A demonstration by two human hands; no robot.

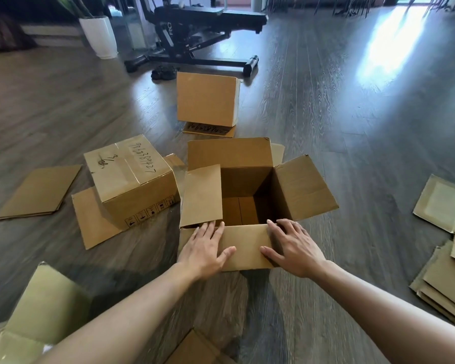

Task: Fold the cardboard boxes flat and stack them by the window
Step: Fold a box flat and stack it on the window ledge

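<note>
An open cardboard box (pixel 247 179) stands upright on the wooden floor in front of me, its four top flaps spread out. My left hand (pixel 205 248) lies flat on the near flap at its left corner, fingers straight. My right hand (pixel 292 245) lies flat on the same flap at its right corner, fingers spread. A taped box with handwritten numbers (pixel 132 179) sits to the left, upside down on its opened flaps. A third box (pixel 208 99) stands farther back.
Flattened cardboard lies at the left (pixel 40 191), in a stack at the right edge (pixel 447 282) and at the bottom left (pixel 37 311). A black exercise bench (pixel 195 30) and a white planter (pixel 100 35) stand at the back. Sunlight falls on the floor (pixel 389 48) at the far right.
</note>
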